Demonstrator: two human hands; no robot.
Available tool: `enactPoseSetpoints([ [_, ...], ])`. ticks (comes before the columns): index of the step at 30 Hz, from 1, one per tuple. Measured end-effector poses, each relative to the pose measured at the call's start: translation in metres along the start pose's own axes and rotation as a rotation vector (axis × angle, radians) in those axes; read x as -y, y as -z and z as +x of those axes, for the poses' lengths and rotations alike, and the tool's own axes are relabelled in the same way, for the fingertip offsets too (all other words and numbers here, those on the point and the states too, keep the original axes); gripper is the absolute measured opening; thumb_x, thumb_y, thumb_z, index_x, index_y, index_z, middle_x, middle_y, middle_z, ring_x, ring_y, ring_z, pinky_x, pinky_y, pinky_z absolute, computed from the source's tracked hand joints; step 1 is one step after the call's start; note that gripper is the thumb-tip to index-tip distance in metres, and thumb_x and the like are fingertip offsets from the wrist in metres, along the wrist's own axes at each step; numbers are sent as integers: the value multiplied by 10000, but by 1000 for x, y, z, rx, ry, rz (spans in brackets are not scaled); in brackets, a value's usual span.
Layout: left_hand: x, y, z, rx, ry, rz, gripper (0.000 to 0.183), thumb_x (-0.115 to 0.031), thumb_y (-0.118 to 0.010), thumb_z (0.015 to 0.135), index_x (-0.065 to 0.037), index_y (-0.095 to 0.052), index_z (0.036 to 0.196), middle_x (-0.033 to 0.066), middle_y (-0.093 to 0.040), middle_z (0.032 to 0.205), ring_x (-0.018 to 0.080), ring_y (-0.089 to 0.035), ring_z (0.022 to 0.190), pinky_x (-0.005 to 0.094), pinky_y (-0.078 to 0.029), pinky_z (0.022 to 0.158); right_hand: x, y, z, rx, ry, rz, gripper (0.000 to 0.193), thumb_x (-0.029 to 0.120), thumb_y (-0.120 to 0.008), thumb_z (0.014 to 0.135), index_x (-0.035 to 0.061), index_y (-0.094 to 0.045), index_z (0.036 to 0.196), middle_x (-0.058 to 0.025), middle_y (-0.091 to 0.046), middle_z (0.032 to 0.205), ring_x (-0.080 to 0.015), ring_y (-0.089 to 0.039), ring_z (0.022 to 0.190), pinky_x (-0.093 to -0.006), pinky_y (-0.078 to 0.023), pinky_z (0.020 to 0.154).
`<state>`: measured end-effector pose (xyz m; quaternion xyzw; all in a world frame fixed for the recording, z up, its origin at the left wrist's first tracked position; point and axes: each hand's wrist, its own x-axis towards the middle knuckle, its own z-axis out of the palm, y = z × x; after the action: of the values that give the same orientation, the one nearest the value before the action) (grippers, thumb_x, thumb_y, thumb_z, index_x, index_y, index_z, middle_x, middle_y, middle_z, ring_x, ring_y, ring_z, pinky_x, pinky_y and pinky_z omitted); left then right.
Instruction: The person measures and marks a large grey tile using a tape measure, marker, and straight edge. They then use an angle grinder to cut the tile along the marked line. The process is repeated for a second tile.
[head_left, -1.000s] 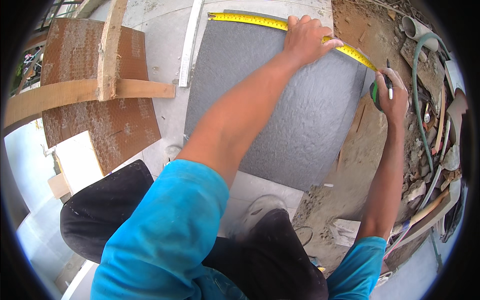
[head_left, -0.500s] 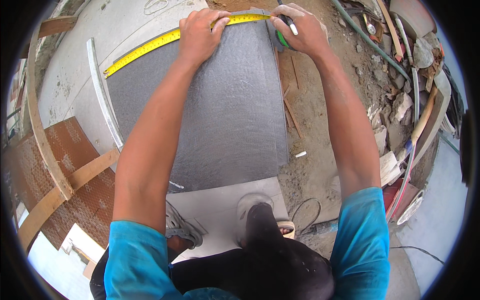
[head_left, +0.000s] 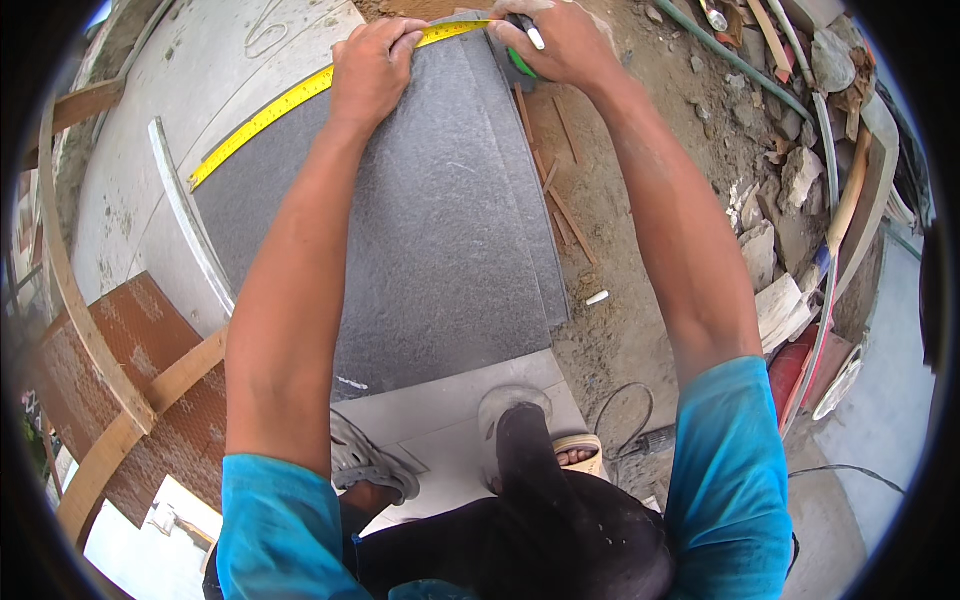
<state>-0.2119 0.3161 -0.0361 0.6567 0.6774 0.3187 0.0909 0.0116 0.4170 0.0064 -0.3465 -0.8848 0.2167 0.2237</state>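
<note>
A dark grey slab, like a large floor tile, lies in front of me, with the edge of another one showing beneath its right side. Along its far edge stretches the yellow blade of a tape measure. My left hand grips the blade and presses it at the slab's edge, thumb and fingers closed. At the far right corner my right hand is closed around the tape measure's case, whose green side shows below the fingers. A marker pen with a white end is also held in that hand.
A metal bar lies left of the slab, near wooden strips and a brown patterned board. Broken stone and a hose lie at right. A white cap-like piece rests on the dirt. My feet are on pale tiles.
The whole view has shifted and turned slightly, so slab and hands appear further left. Both hands keep their hold, with the blade still along the far edge.
</note>
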Motion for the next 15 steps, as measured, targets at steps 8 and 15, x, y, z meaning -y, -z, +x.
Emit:
enactPoseSetpoints([
  [8, 1, 2, 2, 17, -15, 5, 181, -175, -648, 966, -102, -731, 1110, 86, -728, 1063, 292, -669, 1023, 388, -512, 925, 0, 1, 0, 30, -42, -25, 185, 289, -659, 891, 119, -713, 938, -125, -695, 930, -342, -686, 916, -452, -533, 782],
  [15, 0, -1, 1, -2, -29, 21, 183, -182, -648, 968, -101, -731, 1109, 90, -725, 1032, 290, -672, 1014, 390, -505, 922, -5, 1, 0, 22, -1, 22, 178, 275, -665, 885, 110, -710, 934, -138, -693, 923, -353, -683, 908, -454, -529, 774],
])
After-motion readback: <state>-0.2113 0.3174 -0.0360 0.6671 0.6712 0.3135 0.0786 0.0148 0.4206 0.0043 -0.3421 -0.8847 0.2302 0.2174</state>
